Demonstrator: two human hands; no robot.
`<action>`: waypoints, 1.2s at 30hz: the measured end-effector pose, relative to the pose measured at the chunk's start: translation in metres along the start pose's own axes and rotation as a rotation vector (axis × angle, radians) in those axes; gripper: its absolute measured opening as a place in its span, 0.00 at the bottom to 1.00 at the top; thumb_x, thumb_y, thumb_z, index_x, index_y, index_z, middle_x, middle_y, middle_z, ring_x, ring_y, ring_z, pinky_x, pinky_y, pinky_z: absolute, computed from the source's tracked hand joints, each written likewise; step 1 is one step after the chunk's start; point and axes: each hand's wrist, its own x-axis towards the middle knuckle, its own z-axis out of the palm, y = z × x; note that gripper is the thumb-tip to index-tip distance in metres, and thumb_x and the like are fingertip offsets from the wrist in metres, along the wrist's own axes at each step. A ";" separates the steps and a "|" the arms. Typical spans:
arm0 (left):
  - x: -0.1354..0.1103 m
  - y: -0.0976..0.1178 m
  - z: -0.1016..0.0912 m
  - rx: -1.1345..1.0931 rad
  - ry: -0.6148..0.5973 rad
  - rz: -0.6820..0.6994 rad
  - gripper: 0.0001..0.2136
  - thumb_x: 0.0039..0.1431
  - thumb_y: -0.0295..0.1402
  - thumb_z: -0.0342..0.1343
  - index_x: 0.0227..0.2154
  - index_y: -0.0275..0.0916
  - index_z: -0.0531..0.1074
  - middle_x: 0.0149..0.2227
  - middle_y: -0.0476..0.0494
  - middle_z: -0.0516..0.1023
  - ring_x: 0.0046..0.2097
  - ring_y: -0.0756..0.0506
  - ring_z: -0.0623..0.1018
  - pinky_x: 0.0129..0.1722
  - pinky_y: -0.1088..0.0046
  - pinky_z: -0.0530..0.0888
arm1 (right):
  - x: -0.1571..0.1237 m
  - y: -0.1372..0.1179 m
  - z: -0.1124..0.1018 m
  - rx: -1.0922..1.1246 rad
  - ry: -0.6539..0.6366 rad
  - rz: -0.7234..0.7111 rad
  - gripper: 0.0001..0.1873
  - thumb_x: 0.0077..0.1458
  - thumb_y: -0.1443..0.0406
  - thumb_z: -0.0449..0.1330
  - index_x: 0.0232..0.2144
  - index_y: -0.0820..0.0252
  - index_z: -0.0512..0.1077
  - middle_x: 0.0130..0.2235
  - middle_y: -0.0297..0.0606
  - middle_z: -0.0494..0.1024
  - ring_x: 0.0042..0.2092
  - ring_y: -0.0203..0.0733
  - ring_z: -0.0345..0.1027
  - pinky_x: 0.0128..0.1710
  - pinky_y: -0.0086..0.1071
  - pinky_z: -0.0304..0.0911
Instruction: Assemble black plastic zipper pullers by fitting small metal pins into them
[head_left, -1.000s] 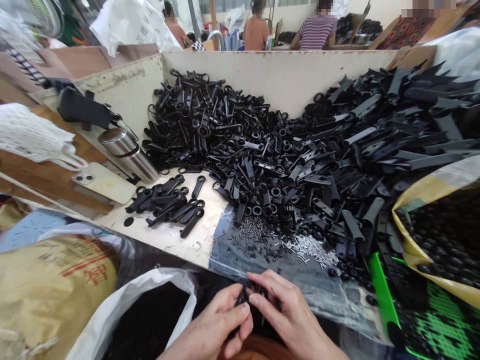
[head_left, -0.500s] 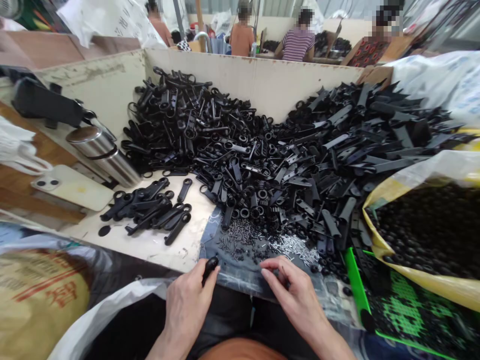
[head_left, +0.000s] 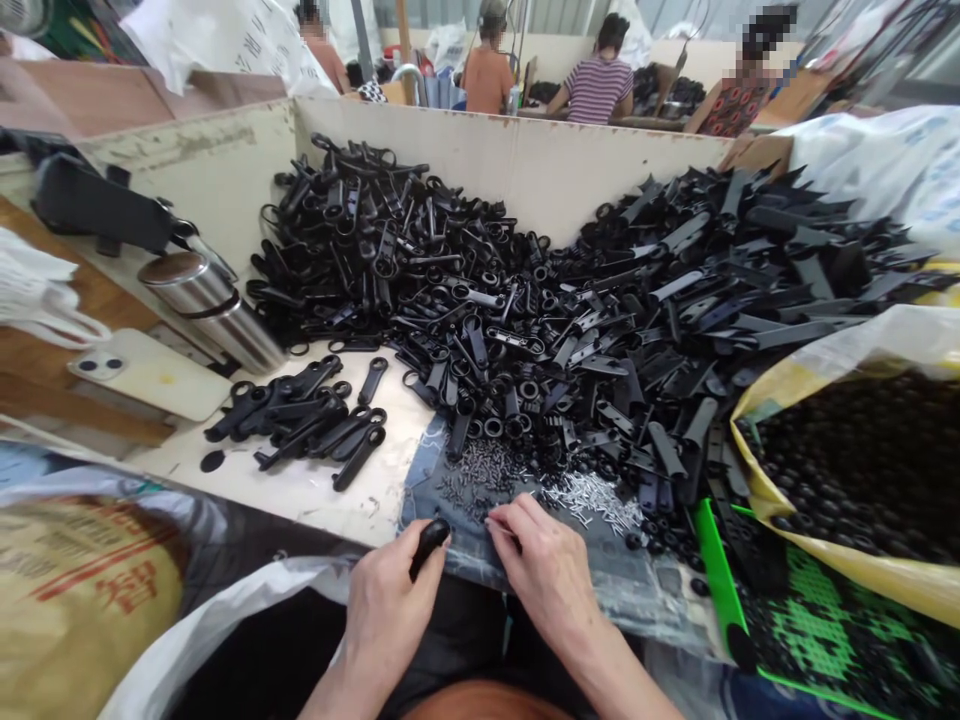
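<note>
My left hand (head_left: 390,610) is closed around a black plastic part (head_left: 430,545); its rounded end shows between thumb and fingers, and the rest is hidden in the palm. To the right, apart from it, my right hand (head_left: 546,565) has thumb and fingertips pinched together over the dark cloth (head_left: 469,548) at the table's front edge. Whatever lies in that pinch is too small to make out. Just beyond the right fingertips are small dark screws (head_left: 484,468) in a loose heap, and beside them a heap of silver pins (head_left: 596,500).
Black ring-ended parts (head_left: 375,230) and flat black pieces (head_left: 750,240) are piled behind. Finished-looking black handles (head_left: 300,410) lie left, near a phone (head_left: 154,375) and steel flask (head_left: 217,310). A green basket (head_left: 716,570) and yellow sack (head_left: 757,430) flank the right. Several people sit beyond.
My right hand has moved left, closer to my left hand, and its fingers have drawn together. The left hand has shifted slightly right, still holding the black plastic part.
</note>
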 end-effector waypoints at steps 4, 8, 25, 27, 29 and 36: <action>0.007 0.021 -0.003 -0.378 -0.113 -0.139 0.14 0.65 0.43 0.56 0.31 0.39 0.77 0.29 0.47 0.80 0.34 0.43 0.78 0.35 0.72 0.72 | 0.001 0.000 -0.006 0.134 0.043 0.021 0.14 0.71 0.65 0.52 0.36 0.58 0.76 0.34 0.38 0.77 0.33 0.40 0.75 0.33 0.29 0.63; 0.010 0.031 -0.001 -0.630 -0.171 -0.193 0.12 0.61 0.43 0.60 0.31 0.38 0.77 0.29 0.49 0.77 0.33 0.47 0.74 0.35 0.75 0.71 | 0.003 -0.001 -0.024 0.439 0.107 0.035 0.08 0.68 0.65 0.58 0.37 0.57 0.77 0.32 0.35 0.76 0.28 0.36 0.68 0.28 0.28 0.61; 0.005 0.041 0.017 -0.821 -0.322 -0.329 0.16 0.57 0.48 0.64 0.31 0.39 0.74 0.16 0.62 0.54 0.17 0.56 0.51 0.15 0.80 0.48 | -0.011 0.002 -0.043 0.657 0.086 -0.060 0.05 0.64 0.69 0.62 0.36 0.57 0.79 0.31 0.33 0.76 0.31 0.37 0.68 0.29 0.27 0.61; 0.005 0.045 0.017 -0.839 -0.356 -0.377 0.18 0.55 0.51 0.65 0.31 0.39 0.73 0.16 0.62 0.53 0.17 0.56 0.51 0.15 0.80 0.46 | -0.013 0.003 -0.041 0.667 0.095 -0.053 0.06 0.64 0.69 0.63 0.37 0.57 0.79 0.31 0.33 0.76 0.30 0.37 0.68 0.28 0.27 0.61; 0.004 0.052 0.015 -0.883 -0.383 -0.435 0.20 0.52 0.53 0.66 0.32 0.40 0.71 0.16 0.63 0.53 0.17 0.56 0.51 0.15 0.81 0.46 | -0.014 0.004 -0.040 0.685 0.108 -0.042 0.06 0.64 0.69 0.63 0.37 0.57 0.80 0.31 0.34 0.77 0.30 0.37 0.69 0.29 0.28 0.61; 0.004 0.072 0.013 -1.038 -0.420 -0.519 0.22 0.49 0.52 0.69 0.32 0.39 0.70 0.15 0.64 0.55 0.17 0.58 0.48 0.15 0.82 0.44 | -0.021 0.012 -0.041 0.744 0.094 -0.008 0.06 0.64 0.68 0.63 0.38 0.55 0.82 0.31 0.34 0.77 0.30 0.38 0.69 0.28 0.29 0.61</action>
